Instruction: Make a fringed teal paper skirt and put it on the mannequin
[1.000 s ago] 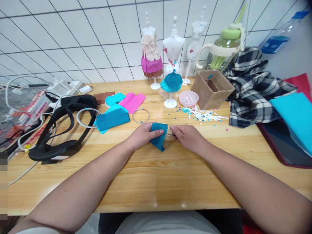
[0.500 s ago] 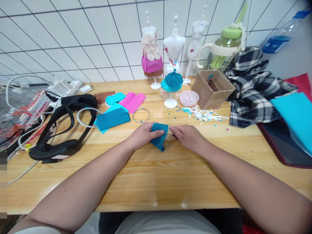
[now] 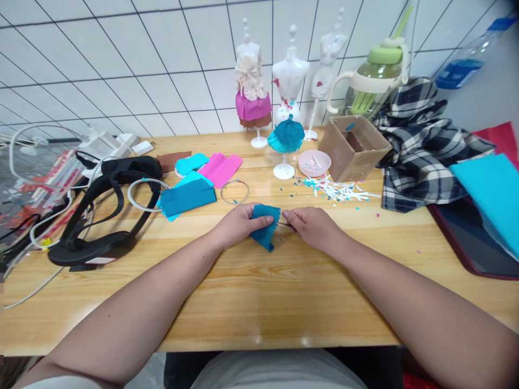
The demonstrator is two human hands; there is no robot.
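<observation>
Between the thumb and fingers of my left hand (image 3: 240, 224) is a folded piece of teal crepe paper (image 3: 263, 231), its right edge cut into jagged fringe. My right hand (image 3: 310, 224) is closed around a slim dark scissors-like tool (image 3: 285, 224). Only the tool's thin end shows, pointing left at the fringed edge; its handle is hidden in the hand. Both hands are just above the wooden table (image 3: 259, 302). Behind them stands a white mini dress form (image 3: 290, 73) with a teal paper skirt (image 3: 286, 135).
Paper scraps (image 3: 338, 190) lie before a pink dish (image 3: 315, 163) and a cardboard box (image 3: 352, 148). Left are a wire ring (image 3: 234, 192), folded teal paper (image 3: 188, 198), pink paper (image 3: 221, 169) and a black headset strap (image 3: 97, 251). Plaid cloth (image 3: 421, 151) lies right.
The hands and the paper stay almost in place. The tool's end at the fringed edge has shifted very slightly.
</observation>
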